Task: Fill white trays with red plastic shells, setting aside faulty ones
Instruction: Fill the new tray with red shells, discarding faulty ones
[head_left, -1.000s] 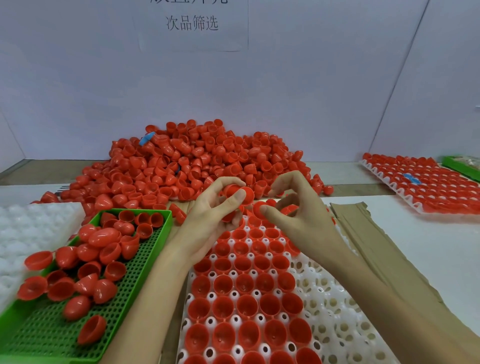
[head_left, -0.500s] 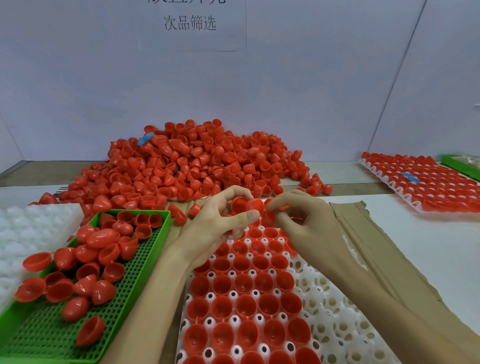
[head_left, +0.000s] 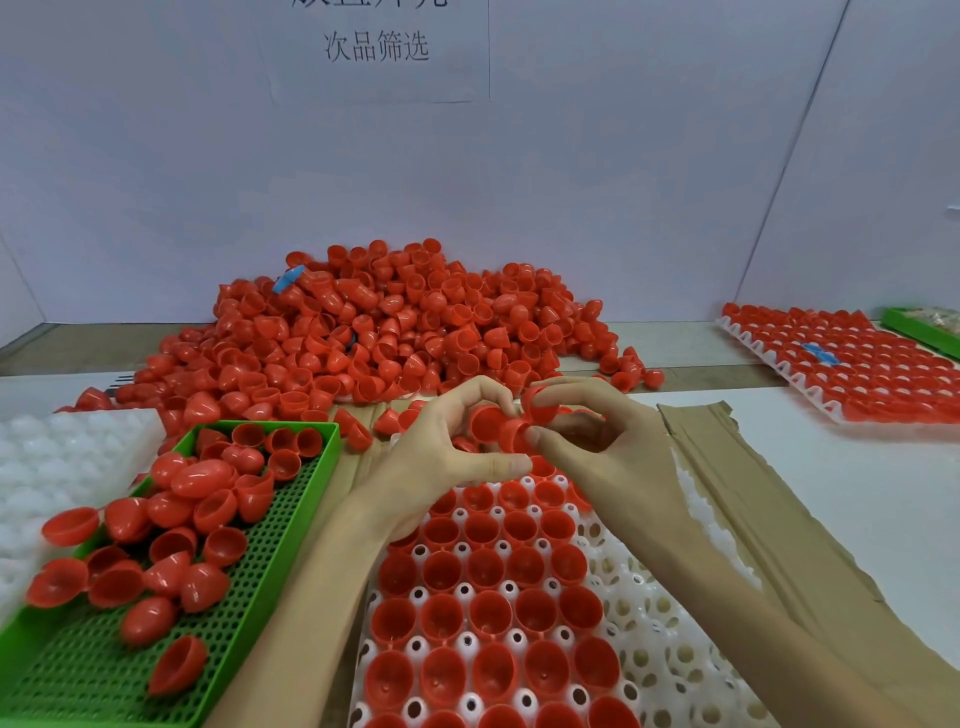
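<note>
**Head view.** We hold the work above the far edge of the white tray, at 12 o'clock from the seated shells.

- **Grip.** The left hand curls thumb and forefinger round one red shell. The right hand pinches a second shell, which touches the first. No finger on either hand is spread.
- **Orientation.** The left shell's axis appears to run roughly 9 to 3 o'clock, mouth toward the right hand. We cannot tell which way the second shell faces. Seated shells stand mouth up, axis vertical.
- **Procedure (our judgement).** Part the pair with a light pull and turn each rim into view. Seat sound parts mouth up in the empty cells at 3 o'clock. Put rejects in the green perforated tray at 8 o'clock.
</note>
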